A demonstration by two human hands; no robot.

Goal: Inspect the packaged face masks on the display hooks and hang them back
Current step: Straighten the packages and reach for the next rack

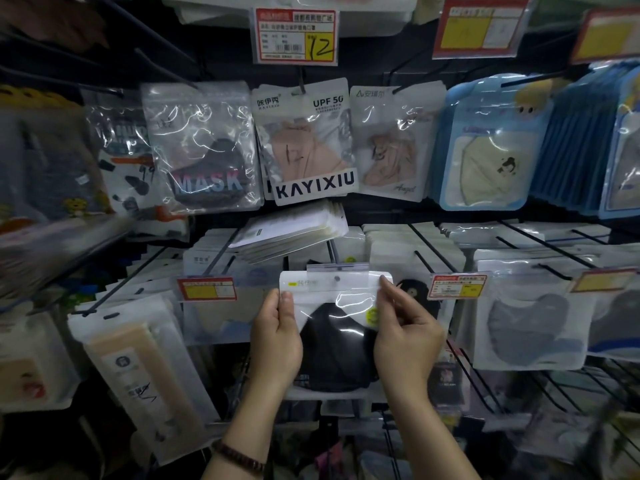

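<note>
Black mask packet [334, 337] — upright, pinched between left hand [277, 341] and right hand [405, 337]; hang-hole at hook tip [337, 278].

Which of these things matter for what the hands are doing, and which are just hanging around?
In use:
black mask packet
left hand
right hand
hook

Just there:
pink mask packet
price tag
blue packet

A price tag [295, 35] hangs at twelve o'clock, red-bordered, with "12" handwritten on its yellow patch. Toward one o'clock sits a second red and yellow tag [482, 26], its print too blurred to read. Lower down, two smaller tags flank the centre: one [206, 288] at nine o'clock, another [458, 285] at three o'clock.
</note>
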